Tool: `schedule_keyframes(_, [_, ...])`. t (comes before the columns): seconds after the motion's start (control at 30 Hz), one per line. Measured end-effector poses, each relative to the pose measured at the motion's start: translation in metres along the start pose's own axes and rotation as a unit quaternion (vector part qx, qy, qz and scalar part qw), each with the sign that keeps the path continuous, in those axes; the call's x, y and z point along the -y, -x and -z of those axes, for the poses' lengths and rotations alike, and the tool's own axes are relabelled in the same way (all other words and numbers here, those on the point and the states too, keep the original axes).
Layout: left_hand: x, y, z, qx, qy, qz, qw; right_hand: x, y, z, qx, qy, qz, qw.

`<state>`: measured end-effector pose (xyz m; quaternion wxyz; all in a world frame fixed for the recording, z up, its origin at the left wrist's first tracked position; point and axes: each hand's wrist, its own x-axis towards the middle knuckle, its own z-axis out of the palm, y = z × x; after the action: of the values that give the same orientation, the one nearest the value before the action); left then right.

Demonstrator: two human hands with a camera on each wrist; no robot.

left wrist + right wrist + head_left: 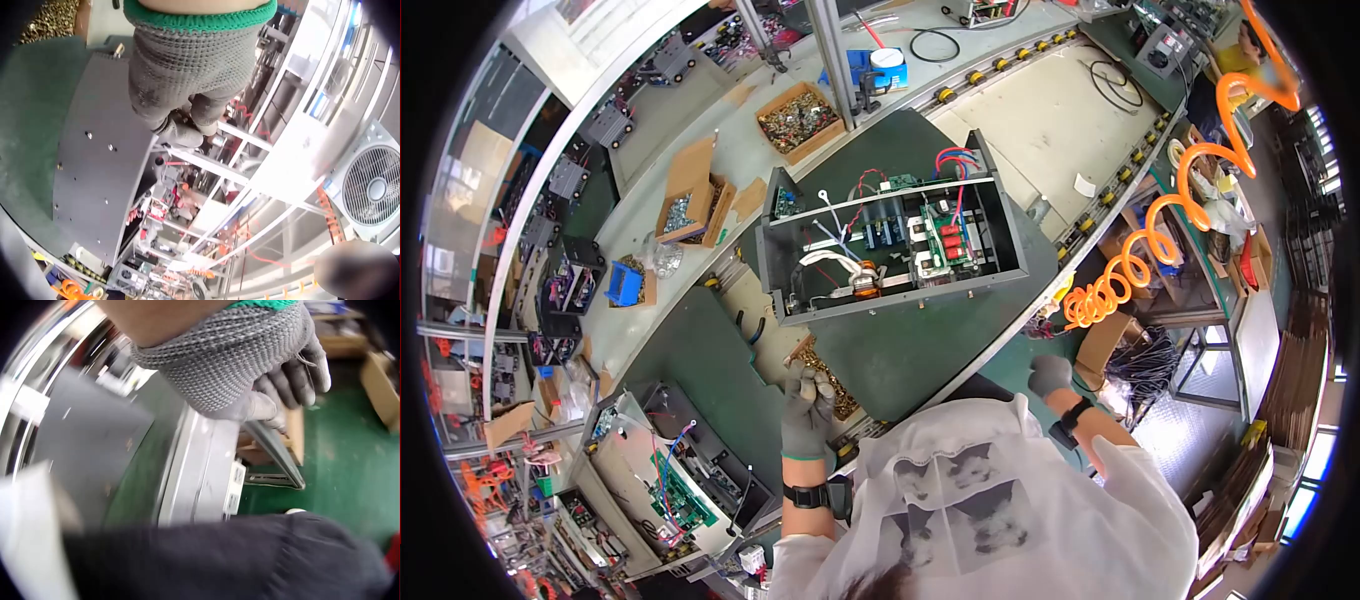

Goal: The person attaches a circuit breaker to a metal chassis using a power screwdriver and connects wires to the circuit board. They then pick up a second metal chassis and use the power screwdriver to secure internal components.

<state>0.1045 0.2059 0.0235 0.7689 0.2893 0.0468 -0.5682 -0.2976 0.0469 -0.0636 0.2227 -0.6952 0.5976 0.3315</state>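
Note:
A grey-gloved left hand [808,415] is beside the narrow tray of brass-coloured screws [832,384], fingers bent inward. In the left wrist view the same hand [187,84] has thumb and fingertips close together; no held thing can be made out. The gloved right hand [1052,376] is off the table's right edge. Its fingers [290,384] hang loosely curled in the right wrist view, with nothing in them. An open dark metal chassis [900,296] with circuit boards, red parts and loose cables lies on the green mat [880,360], beyond both hands.
Cardboard boxes of small parts [798,122] and a blue bin [626,285] stand along the far side. Another open unit [690,480] is at the lower left. An orange coiled hose [1145,240] hangs at the right, above a box of black cables [1145,368].

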Motion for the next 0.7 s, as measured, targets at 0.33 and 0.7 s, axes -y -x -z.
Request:
schedule_keyframes(0.33, [0.049,-0.007,-0.092,0.035,-0.057,0.155,0.986,-0.043,-0.113,-0.077,-0.261,-0.583,-0.067,0.767])
schedule_keyframes(0.7, [0.074,-0.021,-0.107,0.003,-0.177,0.145,0.974,-0.067,0.013,0.071,-0.260,-0.605,0.164,0.734])
